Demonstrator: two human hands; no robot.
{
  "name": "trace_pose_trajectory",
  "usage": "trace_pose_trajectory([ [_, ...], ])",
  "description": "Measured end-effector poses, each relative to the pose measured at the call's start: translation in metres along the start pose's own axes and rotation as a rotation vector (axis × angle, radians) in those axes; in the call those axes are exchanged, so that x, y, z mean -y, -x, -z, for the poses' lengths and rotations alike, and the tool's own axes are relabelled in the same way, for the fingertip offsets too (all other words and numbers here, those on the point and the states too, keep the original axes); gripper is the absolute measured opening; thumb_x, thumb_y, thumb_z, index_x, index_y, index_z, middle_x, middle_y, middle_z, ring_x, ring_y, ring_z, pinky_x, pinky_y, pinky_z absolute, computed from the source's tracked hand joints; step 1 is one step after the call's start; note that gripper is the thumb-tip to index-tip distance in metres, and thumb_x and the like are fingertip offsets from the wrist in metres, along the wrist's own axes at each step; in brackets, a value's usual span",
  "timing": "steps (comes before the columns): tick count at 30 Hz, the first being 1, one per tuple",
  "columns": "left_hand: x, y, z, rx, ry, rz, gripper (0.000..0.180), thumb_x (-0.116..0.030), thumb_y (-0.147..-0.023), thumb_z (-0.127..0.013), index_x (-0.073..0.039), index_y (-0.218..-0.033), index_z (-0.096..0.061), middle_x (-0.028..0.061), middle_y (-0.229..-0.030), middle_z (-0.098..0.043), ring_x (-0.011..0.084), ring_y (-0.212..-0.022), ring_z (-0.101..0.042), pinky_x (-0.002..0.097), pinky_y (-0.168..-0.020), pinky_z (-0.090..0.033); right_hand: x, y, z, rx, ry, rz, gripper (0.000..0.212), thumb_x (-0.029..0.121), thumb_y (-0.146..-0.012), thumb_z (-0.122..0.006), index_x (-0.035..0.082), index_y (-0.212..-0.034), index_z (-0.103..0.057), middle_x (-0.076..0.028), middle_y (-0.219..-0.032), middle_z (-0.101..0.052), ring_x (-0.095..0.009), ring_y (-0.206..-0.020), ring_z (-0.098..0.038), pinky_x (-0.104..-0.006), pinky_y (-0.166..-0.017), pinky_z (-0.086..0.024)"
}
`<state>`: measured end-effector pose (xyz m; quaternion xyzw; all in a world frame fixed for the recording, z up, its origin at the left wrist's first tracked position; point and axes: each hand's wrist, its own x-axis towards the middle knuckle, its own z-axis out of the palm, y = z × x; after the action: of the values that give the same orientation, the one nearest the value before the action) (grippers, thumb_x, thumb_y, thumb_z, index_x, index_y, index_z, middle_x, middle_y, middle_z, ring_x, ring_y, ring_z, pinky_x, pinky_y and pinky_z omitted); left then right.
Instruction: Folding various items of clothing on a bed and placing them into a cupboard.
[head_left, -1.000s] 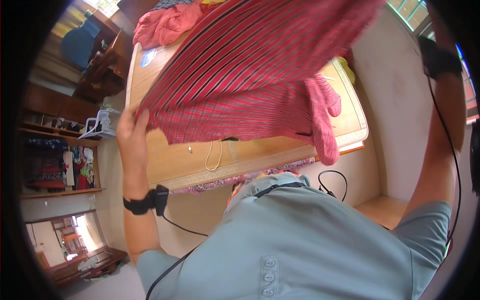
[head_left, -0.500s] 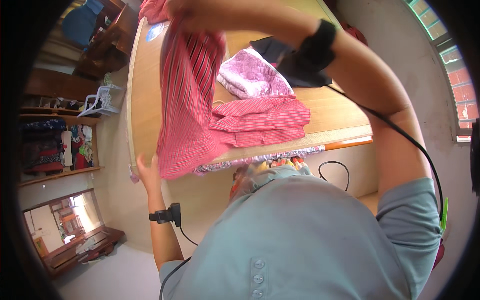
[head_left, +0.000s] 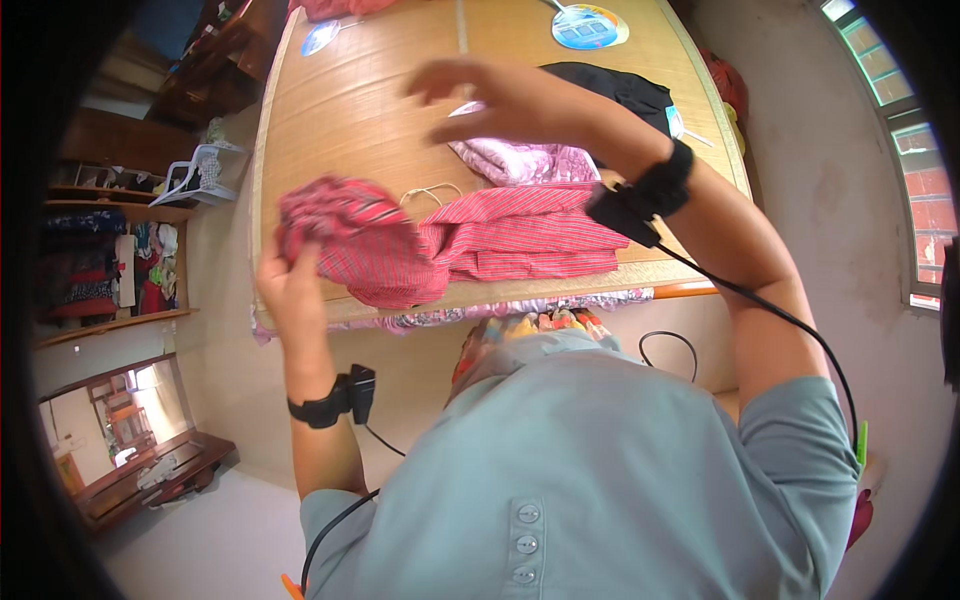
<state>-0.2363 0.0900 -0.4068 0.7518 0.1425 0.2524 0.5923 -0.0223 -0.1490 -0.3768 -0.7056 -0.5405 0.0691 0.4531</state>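
Note:
A red striped garment (head_left: 540, 235) lies along the near edge of the bed, its right part folded in flat layers. The left part is bunched and raised, blurred by motion. My left hand (head_left: 290, 285) is closed on this bunched part, thumb and fingers pinching the cloth at its left side. Over the mat, beyond the garment, hovers my right hand (head_left: 490, 100), its fingers apart and nothing in them. Below and beside that hand rests a purple and white quilted cloth (head_left: 530, 160). Black cloth (head_left: 620, 95) lies behind it, partly hidden by my right forearm.
A woven mat (head_left: 370, 110) covers the bed. Two round hand fans, one blue (head_left: 590, 27) and one smaller (head_left: 320, 38), lie toward its far end near red cloth (head_left: 345, 8). At left stand a white plastic chair (head_left: 205, 175) and shelves of clothes (head_left: 90, 270).
My right hand has let go of the raised garment and moved right. The cloth has dropped and folded over toward the mat. My left hand has moved up and taken hold of it.

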Motion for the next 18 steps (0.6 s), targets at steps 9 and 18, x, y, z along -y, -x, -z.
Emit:
trace_pose_trajectory([
  [9,0.036,-0.013,0.112,-0.256,0.31,0.091,0.036,-0.002,-0.09,-0.055,0.005,-0.125,-0.05,0.0141,-0.121,-0.058,0.0247,-0.111,-0.057,0.0394,-0.098,-0.043,-0.173,0.346,-0.05,-0.283,-0.192,-1.465,0.04,0.033,-0.08,-0.073,0.001,-0.103,-0.066,-0.007,-0.079,-0.067,-0.015,-0.061,-0.06,-0.0304,-0.052,-0.051],
  [18,0.038,-0.048,0.12,-0.436,0.277,0.169,0.041,-0.013,-0.094,-0.052,0.004,-0.131,-0.044,0.0185,-0.129,-0.053,0.0301,-0.117,-0.054,0.0458,-0.104,-0.039,-0.195,0.442,-0.148,-0.541,-0.343,-1.788,0.045,0.021,-0.081,-0.071,0.0,-0.119,-0.058,-0.01,-0.075,-0.062,-0.019,-0.052,-0.057,-0.0299,-0.041,-0.044],
])
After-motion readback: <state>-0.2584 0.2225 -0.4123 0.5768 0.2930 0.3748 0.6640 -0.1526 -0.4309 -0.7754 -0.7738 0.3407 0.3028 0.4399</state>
